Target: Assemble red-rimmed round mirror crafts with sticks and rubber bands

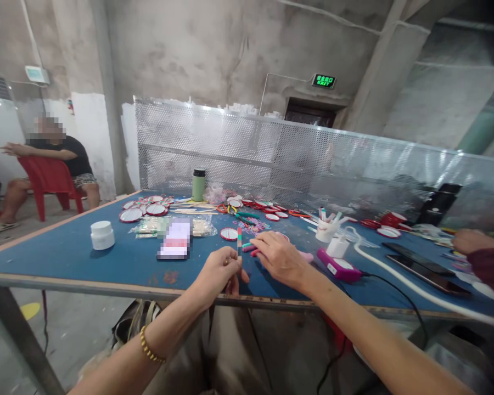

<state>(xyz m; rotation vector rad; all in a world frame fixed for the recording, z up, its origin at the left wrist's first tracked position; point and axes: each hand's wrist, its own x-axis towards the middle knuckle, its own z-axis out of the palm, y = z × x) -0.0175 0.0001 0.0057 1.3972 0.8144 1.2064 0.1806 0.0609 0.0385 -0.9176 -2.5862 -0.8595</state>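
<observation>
Between thumb and fingers, my left hand [227,270] grips a thin flat stick [239,241] banded in green, red and other colours. It stands upright near the table's front edge. Just to its right, my right hand [278,255] reaches over several coloured pen-like sticks [247,248], fingers stretched toward them. A red tip [254,253] shows by the fingertips; the underside of this hand is hidden. Behind the hands lie a round white disc with a red rim [229,234] and a pile of small coloured bits [249,224].
A phone [175,239] leans on plastic packs of sticks [203,226]. Around stand a white jar [102,235], green bottle [198,185], pliers [247,215], white cup of pens [324,230] and purple device [338,266]. A white cable [387,269] crosses rightward, near another person's sleeve [489,266].
</observation>
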